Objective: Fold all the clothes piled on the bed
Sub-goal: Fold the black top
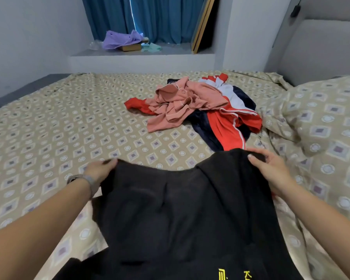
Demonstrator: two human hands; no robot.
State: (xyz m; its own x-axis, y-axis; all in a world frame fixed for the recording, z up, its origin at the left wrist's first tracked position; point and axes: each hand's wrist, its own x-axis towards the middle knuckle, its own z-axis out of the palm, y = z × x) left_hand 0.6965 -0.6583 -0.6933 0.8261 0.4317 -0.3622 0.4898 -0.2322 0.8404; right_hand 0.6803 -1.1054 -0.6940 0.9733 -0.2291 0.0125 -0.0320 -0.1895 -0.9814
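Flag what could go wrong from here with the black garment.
1. The left hand and right hand grip only the far edge of the black garment, so the near part may bunch.
2. Laid forward, it could land on the pile just beyond, tangling both.

A black garment (182,215) with yellow print near its lower edge lies spread across the near side of the bed (49,128), its far edge lifted at both corners. Farther back, a crumpled pile lies on the bed: a pink shirt (182,104) with white piping sits on top of a red, white and navy jacket (226,126).
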